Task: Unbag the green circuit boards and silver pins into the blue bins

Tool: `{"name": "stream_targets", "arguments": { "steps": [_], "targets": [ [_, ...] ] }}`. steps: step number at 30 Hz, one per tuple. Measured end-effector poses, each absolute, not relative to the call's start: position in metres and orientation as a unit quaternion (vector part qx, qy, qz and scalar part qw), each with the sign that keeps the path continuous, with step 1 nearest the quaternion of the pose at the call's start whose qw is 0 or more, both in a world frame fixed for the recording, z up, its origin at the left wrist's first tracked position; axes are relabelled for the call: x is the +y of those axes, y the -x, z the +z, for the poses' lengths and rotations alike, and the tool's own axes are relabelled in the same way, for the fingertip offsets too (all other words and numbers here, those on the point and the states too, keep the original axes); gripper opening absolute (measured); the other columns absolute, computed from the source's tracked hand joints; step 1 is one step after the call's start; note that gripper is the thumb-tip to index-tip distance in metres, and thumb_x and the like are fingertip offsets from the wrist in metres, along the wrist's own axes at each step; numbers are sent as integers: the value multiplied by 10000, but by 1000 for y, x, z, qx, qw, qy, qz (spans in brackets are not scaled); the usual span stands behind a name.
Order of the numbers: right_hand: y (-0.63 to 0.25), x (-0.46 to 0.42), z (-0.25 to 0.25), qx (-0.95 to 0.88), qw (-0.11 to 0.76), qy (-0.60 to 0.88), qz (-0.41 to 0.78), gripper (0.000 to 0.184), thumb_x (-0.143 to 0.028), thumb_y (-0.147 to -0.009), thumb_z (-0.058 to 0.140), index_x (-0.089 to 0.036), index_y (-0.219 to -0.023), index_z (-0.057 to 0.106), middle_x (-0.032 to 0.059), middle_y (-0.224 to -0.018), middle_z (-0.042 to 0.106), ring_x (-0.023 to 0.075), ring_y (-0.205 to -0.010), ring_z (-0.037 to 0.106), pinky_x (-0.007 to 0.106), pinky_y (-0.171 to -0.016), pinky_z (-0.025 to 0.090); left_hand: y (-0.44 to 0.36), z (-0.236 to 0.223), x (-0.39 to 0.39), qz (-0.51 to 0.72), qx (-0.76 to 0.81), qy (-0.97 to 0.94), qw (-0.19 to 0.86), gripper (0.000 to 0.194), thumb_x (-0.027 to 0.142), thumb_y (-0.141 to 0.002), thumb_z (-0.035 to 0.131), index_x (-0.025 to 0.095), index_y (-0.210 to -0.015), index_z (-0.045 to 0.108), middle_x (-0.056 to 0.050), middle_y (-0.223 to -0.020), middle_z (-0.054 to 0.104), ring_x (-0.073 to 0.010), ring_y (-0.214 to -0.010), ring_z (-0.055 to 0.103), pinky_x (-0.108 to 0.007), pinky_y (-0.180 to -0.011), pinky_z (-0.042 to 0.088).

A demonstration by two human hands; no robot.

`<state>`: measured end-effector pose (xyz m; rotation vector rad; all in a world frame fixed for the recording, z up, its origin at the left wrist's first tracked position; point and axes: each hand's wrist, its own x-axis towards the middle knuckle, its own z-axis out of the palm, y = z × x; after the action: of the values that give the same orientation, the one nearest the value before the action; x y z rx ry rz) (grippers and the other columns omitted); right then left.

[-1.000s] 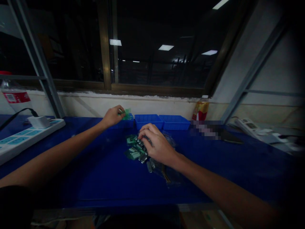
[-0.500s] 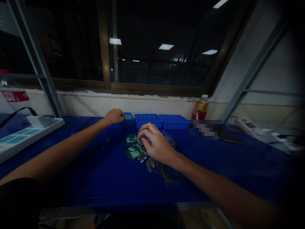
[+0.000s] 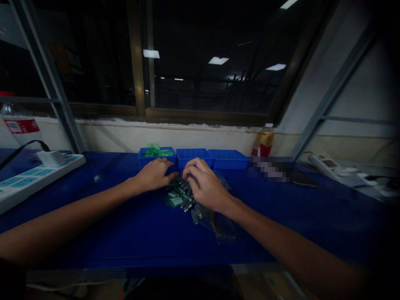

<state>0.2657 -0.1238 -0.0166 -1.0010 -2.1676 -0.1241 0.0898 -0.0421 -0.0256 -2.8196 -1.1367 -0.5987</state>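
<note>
My left hand (image 3: 155, 174) is at the left side of a pile of small parts, thumb and fingers apart, with nothing seen in it. Over the pile my right hand (image 3: 206, 185) has its fingers curled in toward the thumb; what they hold, if anything, is hidden. The pile mixes green-tinted small packets (image 3: 175, 200) with small silvery metal pieces (image 3: 186, 205). Behind the left hand, the left blue bin (image 3: 143, 155) contains green crinkled packets (image 3: 156, 151).
Two more blue bins (image 3: 194, 157) stand in line along the wall. A clear plastic bag (image 3: 225, 231) with brass-coloured rods lies at the pile's right. Power strips lie left (image 3: 34, 177) and right (image 3: 325, 164). A gold-and-red bottle (image 3: 263, 143) stands at the back.
My left hand has come away from the left bin, down and right to the pile. Green packets in that bin now show. My right hand has barely moved.
</note>
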Motion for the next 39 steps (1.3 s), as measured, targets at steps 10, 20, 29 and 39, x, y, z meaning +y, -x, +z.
{"name": "stream_targets", "arguments": {
  "steps": [10,20,29,39],
  "targets": [
    [-266,-123,-17,-828,383,406,-53,223,-13,-741,377,-175,-699,524,44,-858,472,160,-868,460,302,-774,377,-65,-39,-51,-162,-407,897,-62,549,395,-709,534,154,-1200,486,-130,-1058,594,-300,-1002,482,-401,-834,362],
    [-264,-120,-23,-838,348,420,-10,172,-173,-782,495,-174,-949,534,45,-867,561,176,-878,486,334,-795,384,-63,-15,-53,-291,-408,829,-249,274,211,-668,570,144,-932,605,-38,-799,568,-170,-736,526,-284,-680,374],
    [-257,-116,-28,-736,429,433,294,204,-355,-778,520,-175,-870,551,14,-754,567,128,-665,522,265,-583,418,-76,2,-94,-478,-304,649,-508,143,208,-689,617,148,-793,539,24,-714,521,-81,-624,472,-208,-597,363],
    [-256,-116,-20,-629,511,418,411,175,-293,-762,531,-171,-650,474,-31,-585,499,82,-546,466,238,-550,383,-80,-4,-95,-426,-312,683,-504,128,152,-685,580,126,-810,580,-3,-731,583,-101,-659,496,-224,-600,353]
  ]
}}
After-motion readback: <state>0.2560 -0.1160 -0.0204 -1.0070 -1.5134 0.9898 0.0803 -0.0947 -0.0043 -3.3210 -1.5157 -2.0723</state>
